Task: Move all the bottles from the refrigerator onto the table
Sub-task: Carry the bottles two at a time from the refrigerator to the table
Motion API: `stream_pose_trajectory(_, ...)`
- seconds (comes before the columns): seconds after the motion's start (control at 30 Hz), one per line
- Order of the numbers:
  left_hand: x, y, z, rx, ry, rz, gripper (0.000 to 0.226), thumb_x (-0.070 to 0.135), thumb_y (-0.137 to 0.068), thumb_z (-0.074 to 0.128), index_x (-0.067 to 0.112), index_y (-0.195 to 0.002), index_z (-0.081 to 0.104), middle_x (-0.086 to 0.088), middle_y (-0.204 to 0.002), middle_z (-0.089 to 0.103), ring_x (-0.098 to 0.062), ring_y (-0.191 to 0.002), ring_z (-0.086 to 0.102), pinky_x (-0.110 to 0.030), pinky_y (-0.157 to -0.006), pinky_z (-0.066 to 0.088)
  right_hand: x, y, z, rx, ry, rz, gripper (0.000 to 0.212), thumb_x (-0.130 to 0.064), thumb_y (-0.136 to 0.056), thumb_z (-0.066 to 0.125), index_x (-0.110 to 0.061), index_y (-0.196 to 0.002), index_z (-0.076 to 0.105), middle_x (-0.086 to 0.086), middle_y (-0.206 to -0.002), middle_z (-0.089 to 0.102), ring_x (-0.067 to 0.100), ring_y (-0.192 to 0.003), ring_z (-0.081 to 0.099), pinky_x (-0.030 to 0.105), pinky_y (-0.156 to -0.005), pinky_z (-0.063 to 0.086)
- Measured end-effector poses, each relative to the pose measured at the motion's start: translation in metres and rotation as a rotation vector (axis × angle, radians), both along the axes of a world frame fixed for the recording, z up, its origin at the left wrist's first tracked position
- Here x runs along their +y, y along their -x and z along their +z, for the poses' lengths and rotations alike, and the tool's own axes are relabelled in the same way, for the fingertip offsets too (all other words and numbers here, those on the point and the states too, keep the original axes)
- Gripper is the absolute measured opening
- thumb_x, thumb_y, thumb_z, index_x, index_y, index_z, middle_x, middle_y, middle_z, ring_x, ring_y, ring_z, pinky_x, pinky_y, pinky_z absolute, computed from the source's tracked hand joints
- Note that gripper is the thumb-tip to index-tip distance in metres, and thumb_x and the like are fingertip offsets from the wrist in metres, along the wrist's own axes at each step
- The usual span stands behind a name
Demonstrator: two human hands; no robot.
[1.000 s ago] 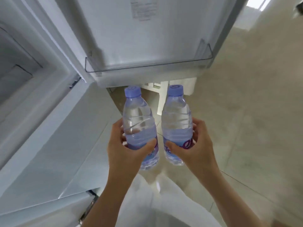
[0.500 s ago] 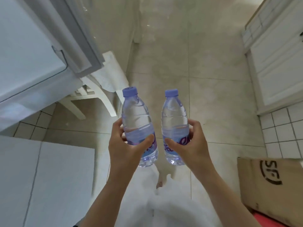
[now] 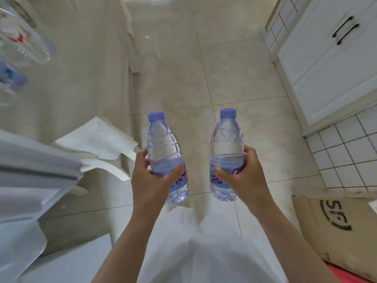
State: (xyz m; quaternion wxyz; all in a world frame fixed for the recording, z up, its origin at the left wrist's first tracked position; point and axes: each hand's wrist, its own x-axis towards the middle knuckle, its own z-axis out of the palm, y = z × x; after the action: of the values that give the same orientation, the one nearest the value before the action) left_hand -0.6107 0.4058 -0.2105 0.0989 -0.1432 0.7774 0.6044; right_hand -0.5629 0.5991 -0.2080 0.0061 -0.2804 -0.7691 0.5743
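Bottles now sit wider apart; I see left hand gripping left bottle, right hand gripping right bottle, both upright over floor.

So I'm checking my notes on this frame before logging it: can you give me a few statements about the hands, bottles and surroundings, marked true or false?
1. Each hand holds one bottle. True: the left hand grips the left bottle and the right hand grips the right bottle.
2. Both bottles are uncapped. False: each has a blue cap on.
3. The bottles are held upright. True, only slightly tilted.
4. The bottles touch each other. False: floor shows in the gap between them.
5. A cardboard box lies to the person's right. True.
6. The bottles stand on a table. False: they are held in the air above the floor.
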Motion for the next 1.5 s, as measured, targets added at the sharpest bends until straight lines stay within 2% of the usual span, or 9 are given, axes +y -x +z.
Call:
stream_pose_trajectory(0.13, 0.021, 0.045, -0.003, -0.03, -0.001, -0.004, 0.068, 0.014, -0.065, 0.087, 0.03, -0.12, 0.051, 0.017, -0.102, 0.067, 0.003, -0.087, 0.068, -0.015, -0.07, 0.057, 0.024, 0.037, -0.006, -0.022, -0.024, 0.0, 0.069, -0.014, -0.064, 0.086, -0.013, -0.123, 0.05, 0.001, -0.108, 0.063, 0.019, -0.096, 0.065, 0.026, -0.078, 0.058)
stream_pose_trajectory(0.33, 0.064, 0.108, -0.017, -0.052, 0.01, 0.055, 0.072, 0.014, -0.064, 0.087, 0.019, -0.127, 0.052, 0.002, -0.11, 0.069, -0.016, -0.095, 0.069, -0.033, -0.08, 0.06, 0.064, 0.106, -0.016, -0.047, -0.028, 0.077, 0.071, -0.025, -0.059, 0.087, -0.018, -0.12, 0.052, -0.002, -0.109, 0.064, 0.019, -0.099, 0.064, 0.032, -0.083, 0.058)
stream_pose_trajectory(0.4, 0.082, 0.13, -0.021, -0.043, 0.006, 0.099, 0.071, 0.015, -0.064, 0.088, 0.019, -0.126, 0.053, 0.002, -0.109, 0.069, -0.017, -0.096, 0.069, -0.033, -0.079, 0.06, 0.082, 0.137, -0.017, -0.046, -0.018, 0.11, 0.068, -0.02, -0.059, 0.088, -0.019, -0.117, 0.052, -0.003, -0.106, 0.065, 0.018, -0.098, 0.065, 0.032, -0.082, 0.058)
stream_pose_trajectory(0.6, 0.135, 0.195, -0.022, -0.029, 0.033, 0.288, 0.066, 0.02, -0.062, 0.088, 0.016, -0.12, 0.056, 0.001, -0.105, 0.068, -0.018, -0.094, 0.069, -0.032, -0.073, 0.058, 0.137, 0.242, -0.006, -0.044, -0.033, 0.328, 0.064, -0.015, -0.059, 0.089, -0.023, -0.111, 0.053, -0.012, -0.098, 0.065, 0.003, -0.086, 0.065, 0.015, -0.07, 0.055)
stream_pose_trajectory(0.8, 0.154, 0.242, -0.021, -0.046, 0.057, 0.418, 0.066, 0.022, -0.064, 0.087, 0.016, -0.122, 0.054, -0.002, -0.108, 0.067, -0.019, -0.096, 0.068, -0.037, -0.077, 0.059, 0.159, 0.333, -0.006, -0.022, -0.056, 0.474, 0.064, -0.014, -0.059, 0.088, -0.021, -0.113, 0.053, -0.008, -0.099, 0.065, 0.013, -0.09, 0.066, 0.027, -0.076, 0.057)
stream_pose_trajectory(1.03, 0.125, 0.306, -0.027, -0.067, 0.106, 0.541, 0.062, 0.023, -0.062, 0.089, 0.022, -0.115, 0.056, 0.005, -0.102, 0.067, -0.015, -0.092, 0.068, -0.025, -0.068, 0.056, 0.127, 0.431, -0.014, -0.03, -0.026, 0.615, 0.064, -0.012, -0.061, 0.087, -0.02, -0.114, 0.053, -0.006, -0.099, 0.065, 0.011, -0.09, 0.066, 0.022, -0.074, 0.056)
stream_pose_trajectory(1.23, 0.071, 0.389, -0.026, -0.047, 0.158, 0.596, 0.068, 0.029, -0.058, 0.091, 0.022, -0.116, 0.056, 0.004, -0.103, 0.068, -0.016, -0.091, 0.069, -0.039, -0.077, 0.059, 0.063, 0.521, -0.016, -0.028, -0.042, 0.711, 0.069, -0.02, -0.058, 0.087, -0.021, -0.117, 0.052, -0.005, -0.102, 0.065, 0.013, -0.091, 0.066, 0.036, -0.08, 0.059)
stream_pose_trajectory(1.37, 0.034, 0.439, -0.019, -0.026, 0.145, 0.664, 0.067, 0.022, -0.058, 0.092, 0.019, -0.116, 0.057, 0.004, -0.101, 0.068, -0.013, -0.089, 0.068, -0.038, -0.079, 0.058, 0.018, 0.575, -0.008, 0.0, -0.035, 0.759, 0.068, -0.019, -0.056, 0.086, -0.024, -0.115, 0.053, -0.01, -0.098, 0.065, 0.008, -0.087, 0.066, 0.036, -0.08, 0.058)
stream_pose_trajectory(1.5, 0.008, 0.47, -0.015, -0.003, 0.125, 0.715, 0.067, 0.036, -0.051, 0.084, 0.025, -0.11, 0.057, 0.006, -0.099, 0.07, -0.012, -0.087, 0.069, -0.031, -0.073, 0.056, -0.015, 0.611, -0.002, -0.002, -0.031, 0.806, 0.067, -0.016, -0.058, 0.086, -0.024, -0.115, 0.052, -0.012, -0.096, 0.066, 0.008, -0.086, 0.066, 0.034, -0.079, 0.058)
